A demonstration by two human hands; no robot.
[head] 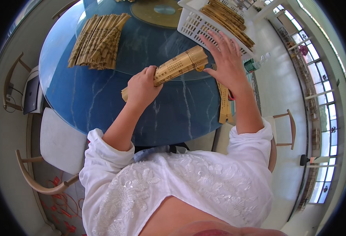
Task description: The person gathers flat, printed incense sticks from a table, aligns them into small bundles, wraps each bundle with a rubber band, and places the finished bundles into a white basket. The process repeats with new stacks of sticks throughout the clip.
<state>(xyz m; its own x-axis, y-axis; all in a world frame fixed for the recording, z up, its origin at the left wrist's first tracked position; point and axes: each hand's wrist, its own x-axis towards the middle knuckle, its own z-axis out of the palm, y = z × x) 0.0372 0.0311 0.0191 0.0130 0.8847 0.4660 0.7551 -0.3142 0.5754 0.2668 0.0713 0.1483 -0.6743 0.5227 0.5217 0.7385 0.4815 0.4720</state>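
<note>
My left hand point(144, 87) is closed around a bundle of flat gold-coloured printed paper sleeves point(181, 65), held slanting up to the right over the blue marbled round table point(113, 100). Just right of the bundle's far end, my right hand point(224, 62) is raised with its fingers spread and holds nothing; its thumb is near the bundle's end, and whether they touch cannot be told. A large stack of similar printed pieces point(99, 41) lies at the table's back left. A few flat printed strips point(223, 103) lie at the right edge, below my right forearm.
A white plastic basket point(190, 26) with many more printed pieces point(226, 17) stands at the back right, beside a green-labelled plastic bottle point(251, 65). A glass turntable point(158, 13) is at the back. Red handles point(231, 96) show by the strips. Chairs point(62, 138) surround the table.
</note>
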